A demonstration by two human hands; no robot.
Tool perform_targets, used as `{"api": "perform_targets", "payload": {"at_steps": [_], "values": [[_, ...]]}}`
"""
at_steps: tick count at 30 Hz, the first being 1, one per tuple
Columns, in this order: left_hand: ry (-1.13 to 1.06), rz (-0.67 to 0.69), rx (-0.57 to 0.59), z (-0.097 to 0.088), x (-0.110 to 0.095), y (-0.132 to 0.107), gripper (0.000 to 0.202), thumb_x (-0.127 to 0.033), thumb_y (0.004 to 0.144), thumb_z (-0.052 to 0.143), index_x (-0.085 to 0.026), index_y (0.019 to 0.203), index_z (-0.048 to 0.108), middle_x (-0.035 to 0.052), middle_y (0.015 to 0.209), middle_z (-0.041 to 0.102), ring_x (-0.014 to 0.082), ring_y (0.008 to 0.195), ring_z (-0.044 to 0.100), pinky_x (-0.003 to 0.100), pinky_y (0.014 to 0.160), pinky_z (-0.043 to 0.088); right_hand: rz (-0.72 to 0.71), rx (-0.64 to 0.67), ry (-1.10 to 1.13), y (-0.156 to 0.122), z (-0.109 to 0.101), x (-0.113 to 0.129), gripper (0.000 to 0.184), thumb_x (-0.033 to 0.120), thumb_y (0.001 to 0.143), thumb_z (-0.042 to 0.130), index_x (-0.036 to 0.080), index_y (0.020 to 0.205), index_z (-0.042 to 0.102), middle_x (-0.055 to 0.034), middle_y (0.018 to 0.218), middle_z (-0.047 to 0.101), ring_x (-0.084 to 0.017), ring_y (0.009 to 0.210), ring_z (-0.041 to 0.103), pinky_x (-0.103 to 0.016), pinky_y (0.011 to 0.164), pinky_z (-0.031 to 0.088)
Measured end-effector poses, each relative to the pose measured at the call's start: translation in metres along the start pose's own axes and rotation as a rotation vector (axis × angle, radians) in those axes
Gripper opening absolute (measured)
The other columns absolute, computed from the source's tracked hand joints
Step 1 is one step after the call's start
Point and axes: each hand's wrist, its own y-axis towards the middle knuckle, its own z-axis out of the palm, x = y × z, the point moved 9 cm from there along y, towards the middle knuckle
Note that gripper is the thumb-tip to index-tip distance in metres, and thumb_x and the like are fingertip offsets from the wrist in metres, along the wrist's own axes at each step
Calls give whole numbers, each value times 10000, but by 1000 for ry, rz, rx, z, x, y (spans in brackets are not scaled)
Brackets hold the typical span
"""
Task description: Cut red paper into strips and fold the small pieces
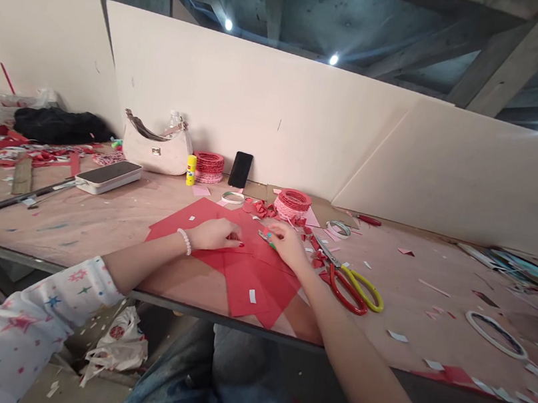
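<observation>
My left hand [216, 234] rests over a fan of red paper sheets [249, 286], its fingers curled together and a red-nailed fingertip near the paper. Whatever those fingers hold, if anything, is hidden. Just to the right, my right hand [286, 243] pinches a small tool [264, 236] with a metallic end and a bit of green; its exact kind is unclear. Beyond this hand stands a stack of red and pink paper rings [293, 203]. Large scissors [352, 288] with one red and one yellow handle lie right of my right wrist, among red scraps.
A roll of tape [233, 197], glue stick [191, 170], phone [240, 169] and handbag [156, 147] stand towards the back panel. Another tape roll [338, 229] lies right of the rings. A white-edged oval [496, 334] lies far right. The table's front edge passes close to my knees.
</observation>
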Motion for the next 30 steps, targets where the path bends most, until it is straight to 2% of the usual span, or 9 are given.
{"api": "perform_targets", "payload": {"at_steps": [3, 5, 8, 11, 16, 21, 24, 26, 30], "values": [[112, -8, -51, -3, 13, 1, 279, -357, 804, 528, -156, 986, 591, 76, 984, 629, 213, 851, 573, 270, 712, 416, 86, -118, -97, 4, -16, -21, 460, 161, 807, 415, 154, 1265, 445, -132, 1071, 616, -237, 995, 560, -382, 819, 430], [131, 26, -14, 1, 16, 1, 351, -361, 786, 556, -146, 1063, 569, 104, 1095, 591, 249, 973, 542, 315, 821, 408, 103, -97, -247, 3, -16, -25, 502, 189, 813, 425, 153, 1313, 402, -140, 1077, 608, -268, 1045, 524, -411, 844, 409], [99, 23, 15, 4, 20, 1, 417, -359, 760, 586, -143, 1115, 548, 116, 1153, 566, 266, 1042, 510, 355, 896, 388, 43, -3, -366, -1, -4, -15, 431, 205, 795, 464, 169, 1220, 525, -127, 1140, 587, -285, 1104, 475, -414, 894, 374], [-17, -9, -11, 2, 20, 1, 410, -294, 735, 591, -148, 1115, 541, 101, 1116, 584, 244, 990, 539, 335, 859, 419, -18, 70, -360, -5, 7, -3, 336, 231, 775, 510, 200, 1089, 628, -99, 1098, 618, -283, 1091, 484, -404, 910, 362], [-184, -68, -76, -1, 24, 2, 333, -198, 716, 524, -147, 1043, 565, 65, 946, 619, 203, 826, 577, 298, 736, 457, -103, 142, -339, -9, 17, 9, 237, 284, 756, 568, 222, 956, 679, -84, 1060, 633, -271, 1087, 490, -409, 932, 343], [-261, -88, -159, -8, 33, 6, 241, -253, 748, 488, -150, 936, 600, 54, 862, 631, 192, 790, 580, 296, 732, 454, -234, 203, -143, -15, 27, 26, 173, 294, 736, 594, 200, 852, 681, -95, 1094, 606, -245, 1095, 494, -373, 907, 370], [-354, -81, -200, -14, 35, 7, 273, -338, 760, 506, -161, 947, 596, 50, 883, 632, 193, 824, 575, 292, 746, 448, -202, 169, -7, -13, 26, 26, 90, 259, 700, 600, 184, 693, 649, -75, 915, 650, -234, 967, 558, -339, 814, 416], [-414, -85, -201, -16, 34, 6, 289, -377, 773, 498, -166, 949, 592, 42, 895, 626, 187, 828, 567, 283, 742, 437, -166, 108, 39, -10, 20, 23, 114, 250, 713, 562, 181, 640, 614, -53, 797, 650, -218, 854, 583, -325, 753, 430], [-413, -131, -114, -9, 34, 5, 285, -438, 760, 515, -158, 780, 569, 8, 748, 578, 156, 672, 518, 244, 599, 379, -106, -50, 78, -3, 1, 15, 157, 273, 753, 488, 172, 724, 605, -48, 787, 648, -204, 791, 579, -328, 738, 432]]}}
